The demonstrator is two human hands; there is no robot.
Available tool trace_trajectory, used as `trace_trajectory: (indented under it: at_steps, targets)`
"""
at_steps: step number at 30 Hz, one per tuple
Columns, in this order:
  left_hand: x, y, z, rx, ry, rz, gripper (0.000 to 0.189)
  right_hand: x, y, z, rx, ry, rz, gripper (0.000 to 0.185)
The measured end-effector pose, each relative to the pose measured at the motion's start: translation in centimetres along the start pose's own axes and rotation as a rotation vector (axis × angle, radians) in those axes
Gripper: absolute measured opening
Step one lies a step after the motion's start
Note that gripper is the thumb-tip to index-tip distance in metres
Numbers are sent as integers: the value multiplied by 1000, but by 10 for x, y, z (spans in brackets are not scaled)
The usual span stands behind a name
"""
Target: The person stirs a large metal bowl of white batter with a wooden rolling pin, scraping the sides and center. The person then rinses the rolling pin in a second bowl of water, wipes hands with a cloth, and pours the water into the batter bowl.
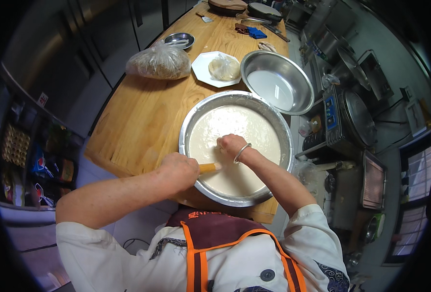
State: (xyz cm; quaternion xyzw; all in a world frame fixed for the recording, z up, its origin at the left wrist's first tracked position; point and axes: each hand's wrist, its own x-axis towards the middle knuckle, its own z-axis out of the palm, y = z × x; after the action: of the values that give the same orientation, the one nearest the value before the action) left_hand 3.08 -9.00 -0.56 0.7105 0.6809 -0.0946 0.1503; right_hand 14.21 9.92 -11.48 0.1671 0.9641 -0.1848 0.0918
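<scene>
A wide stainless steel basin point(287, 146) holds pale, wet batter point(237, 120) with a bubbly, glossy surface. Over its near left rim, my left hand point(180, 171) grips a wooden stick point(208, 168), whose visible end reaches in over the batter and looks whitened. My right hand point(233, 145), with a bangle point(241, 152) at the wrist, is at the middle of the basin, fingers curled, low over or touching the batter. Its fingertips are hidden, so I cannot tell whether it holds anything.
A second steel basin point(303, 82) touches the first at the back right. Behind are a white plate point(200, 67) with bagged dough point(224, 68), a filled plastic bag point(160, 62) and a steel bowl point(186, 37). The wooden table's point(138, 124) edge runs along the left.
</scene>
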Motion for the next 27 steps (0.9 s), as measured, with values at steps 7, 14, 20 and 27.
trace_trajectory:
  at_steps: [7,14,20,27]
  targets:
    - [3,-8,4,-15,-65,-14,31,-16,18,-1,112,206,-84,8]
    - [10,-9,-8,5,-133,-47,33,-37,30,-5,65,189,-6,10]
    - [31,-34,-30,0,-385,-159,33,-106,24,6,188,273,171,13]
    - [120,-55,14,-274,-142,-121,39,-137,24,46,167,504,278,23]
